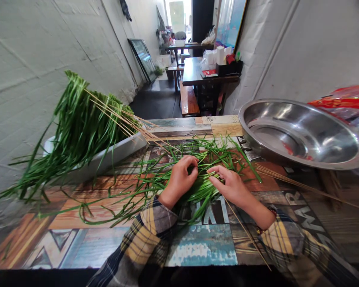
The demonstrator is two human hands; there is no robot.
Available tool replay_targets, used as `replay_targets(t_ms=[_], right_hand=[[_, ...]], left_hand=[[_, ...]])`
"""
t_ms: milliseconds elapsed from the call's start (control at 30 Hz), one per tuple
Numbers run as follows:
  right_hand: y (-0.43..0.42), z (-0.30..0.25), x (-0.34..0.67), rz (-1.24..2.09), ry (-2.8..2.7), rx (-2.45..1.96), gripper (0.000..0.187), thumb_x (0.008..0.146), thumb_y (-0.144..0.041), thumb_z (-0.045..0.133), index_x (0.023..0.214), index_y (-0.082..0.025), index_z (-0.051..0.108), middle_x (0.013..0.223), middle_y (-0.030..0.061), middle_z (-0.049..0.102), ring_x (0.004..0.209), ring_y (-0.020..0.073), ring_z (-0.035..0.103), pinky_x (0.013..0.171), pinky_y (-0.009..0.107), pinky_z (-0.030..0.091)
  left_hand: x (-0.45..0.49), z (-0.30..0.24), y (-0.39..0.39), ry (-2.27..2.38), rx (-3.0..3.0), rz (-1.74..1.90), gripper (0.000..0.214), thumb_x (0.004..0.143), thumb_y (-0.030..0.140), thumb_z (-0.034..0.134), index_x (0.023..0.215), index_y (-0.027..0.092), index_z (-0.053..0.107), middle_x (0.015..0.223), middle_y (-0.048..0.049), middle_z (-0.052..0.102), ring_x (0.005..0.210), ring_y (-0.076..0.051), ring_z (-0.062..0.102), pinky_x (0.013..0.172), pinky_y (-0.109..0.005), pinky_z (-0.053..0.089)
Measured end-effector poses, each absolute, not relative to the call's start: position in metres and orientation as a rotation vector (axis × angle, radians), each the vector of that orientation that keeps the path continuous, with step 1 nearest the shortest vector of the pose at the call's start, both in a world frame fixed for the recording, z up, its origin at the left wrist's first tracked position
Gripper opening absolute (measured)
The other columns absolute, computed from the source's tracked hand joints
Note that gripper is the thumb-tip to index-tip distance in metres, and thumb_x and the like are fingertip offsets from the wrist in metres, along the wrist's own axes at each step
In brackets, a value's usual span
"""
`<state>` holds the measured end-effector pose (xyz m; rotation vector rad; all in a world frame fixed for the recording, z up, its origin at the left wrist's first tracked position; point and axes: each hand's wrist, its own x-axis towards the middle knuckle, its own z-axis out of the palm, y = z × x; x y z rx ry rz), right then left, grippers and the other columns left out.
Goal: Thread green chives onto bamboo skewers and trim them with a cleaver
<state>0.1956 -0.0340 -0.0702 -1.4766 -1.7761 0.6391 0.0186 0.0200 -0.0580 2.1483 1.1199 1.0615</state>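
Observation:
Loose garlic chives (202, 193) lie in a spread pile on the table under and around both hands. My left hand (181, 179) is closed over the pile, thumb and index finger curled into a ring; what its fingertips hold is hidden. Just to its right, my right hand (231, 187) pinches with thumb and fingers at the pale chive stems. A thin bamboo skewer (247, 233) runs from under that hand toward the table's near edge. On the left, skewered rows of garlic chives (86, 107) are stacked over a white tray (107, 159), their skewer ends pointing right.
A wide steel basin (323, 153) stands at the right, with several bamboo skewers (305, 185) lying in front of it. Red and clear plastic packaging (344, 95) sits behind. Walls flank the patchwork-patterned table (203, 247). Farther back are another table (194, 65) and a bench (189, 97).

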Motion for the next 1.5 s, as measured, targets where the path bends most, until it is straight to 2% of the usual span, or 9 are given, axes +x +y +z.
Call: replay_targets(t_ms=[133, 267, 400, 567, 767, 967, 1167, 1500], right_hand=[[-0.034, -0.070, 0.195, 0.635, -1.759, -1.437, 0.019, 0.083, -0.026, 0.053, 0.097, -0.019, 0.064, 0.081, 0.0012, 0.068, 0.069, 0.0142, 0.059, 0.067, 0.025, 0.045], [-0.035, -0.070, 0.194, 0.635, -1.741, -1.411, 0.020, 0.083, -0.026, 0.054, 0.098, -0.020, 0.064, 0.088, 0.0014, 0.070, 0.071, 0.0137, 0.060, 0.068, 0.025, 0.046], [-0.036, -0.069, 0.193, 0.625, -1.734, -1.388, 0.019, 0.083, -0.025, 0.054, 0.098, -0.020, 0.065, 0.088, 0.0013, 0.071, 0.070, 0.0135, 0.061, 0.067, 0.024, 0.047], [-0.038, -0.065, 0.192, 0.621, -1.742, -1.346, 0.019, 0.083, -0.024, 0.053, 0.098, -0.020, 0.065, 0.090, 0.0018, 0.072, 0.073, 0.0141, 0.064, 0.070, 0.025, 0.049], [-0.037, -0.066, 0.193, 0.604, -1.740, -1.338, 0.021, 0.083, -0.024, 0.053, 0.100, -0.021, 0.066, 0.096, 0.0026, 0.073, 0.079, 0.0158, 0.066, 0.076, 0.027, 0.051], [-0.037, -0.066, 0.193, 0.635, -1.722, -1.375, 0.025, 0.083, -0.023, 0.054, 0.104, -0.019, 0.066, 0.095, 0.0028, 0.073, 0.079, 0.0155, 0.066, 0.077, 0.027, 0.051], [-0.037, -0.064, 0.192, 0.631, -1.719, -1.380, 0.025, 0.083, -0.023, 0.053, 0.103, -0.019, 0.067, 0.091, 0.0027, 0.073, 0.076, 0.0156, 0.065, 0.073, 0.027, 0.051], [-0.037, -0.066, 0.193, 0.612, -1.728, -1.361, 0.025, 0.083, -0.024, 0.053, 0.103, -0.022, 0.067, 0.095, 0.0026, 0.073, 0.079, 0.0159, 0.066, 0.076, 0.028, 0.052]], left_hand=[[0.020, -0.059, 0.018, 1.146, 1.969, 0.987, 0.012, 0.076, 0.006, 0.049, 0.078, 0.017, 0.054, 0.076, -0.0003, 0.063, 0.070, -0.013, 0.058, 0.067, -0.025, 0.045], [0.021, -0.052, 0.015, 1.137, 1.978, 0.948, 0.015, 0.079, 0.011, 0.053, 0.088, 0.016, 0.063, 0.082, -0.0020, 0.067, 0.075, -0.013, 0.061, 0.070, -0.024, 0.046], [0.021, -0.050, 0.015, 1.114, 2.011, 0.955, 0.014, 0.083, 0.019, 0.055, 0.079, 0.016, 0.068, 0.078, -0.0035, 0.068, 0.075, -0.014, 0.061, 0.070, -0.025, 0.045], [0.022, -0.052, 0.014, 1.126, 1.943, 1.011, 0.010, 0.080, 0.018, 0.060, 0.075, 0.015, 0.068, 0.073, -0.0024, 0.067, 0.069, -0.013, 0.060, 0.064, -0.023, 0.045], [0.025, -0.048, 0.010, 1.104, 1.933, 0.968, 0.013, 0.079, 0.019, 0.059, 0.070, 0.015, 0.068, 0.072, -0.0026, 0.068, 0.068, -0.014, 0.060, 0.065, -0.024, 0.045], [0.025, -0.048, 0.010, 1.102, 1.873, 0.930, 0.011, 0.079, 0.018, 0.058, 0.081, 0.014, 0.069, 0.075, -0.0021, 0.067, 0.068, -0.013, 0.058, 0.064, -0.022, 0.044], [0.025, -0.050, 0.010, 1.107, 1.807, 0.951, 0.014, 0.081, 0.022, 0.056, 0.075, 0.013, 0.066, 0.067, -0.0001, 0.063, 0.062, -0.011, 0.053, 0.058, -0.020, 0.041], [0.026, -0.050, 0.009, 1.106, 1.843, 0.930, 0.017, 0.081, 0.024, 0.055, 0.073, 0.014, 0.067, 0.068, -0.0010, 0.065, 0.064, -0.012, 0.056, 0.058, -0.020, 0.042]])
